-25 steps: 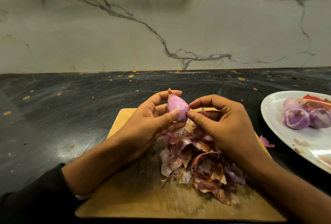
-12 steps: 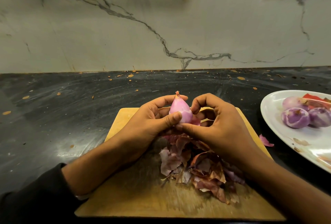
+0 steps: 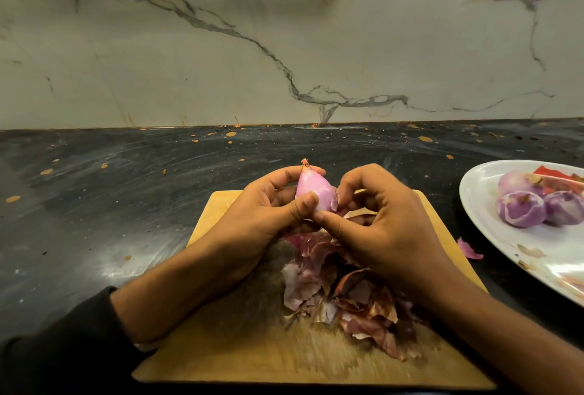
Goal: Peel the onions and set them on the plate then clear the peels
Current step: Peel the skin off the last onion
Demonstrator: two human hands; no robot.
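Observation:
A small pink onion [image 3: 316, 191] stands tip-up above the wooden cutting board [image 3: 240, 341]. My left hand [image 3: 256, 224] grips it between thumb and fingers. My right hand [image 3: 376, 230] pinches at the onion's lower right side with thumb and curled forefinger, where a thin flap of skin sticks out. Beneath both hands a heap of dry purple-brown peels [image 3: 344, 296] lies on the board. At the right a white plate [image 3: 493, 230] holds three peeled purple onions [image 3: 520, 207].
A red item [image 3: 550, 173] lies at the back of the plate. One loose peel [image 3: 469, 249] sits on the black counter [image 3: 110, 205] between board and plate. Orange specks dot the counter. A marble wall [image 3: 284, 40] rises behind.
The onion has turned more upright in my left hand, and my right hand's finger and thumb have closed in on its lower right side.

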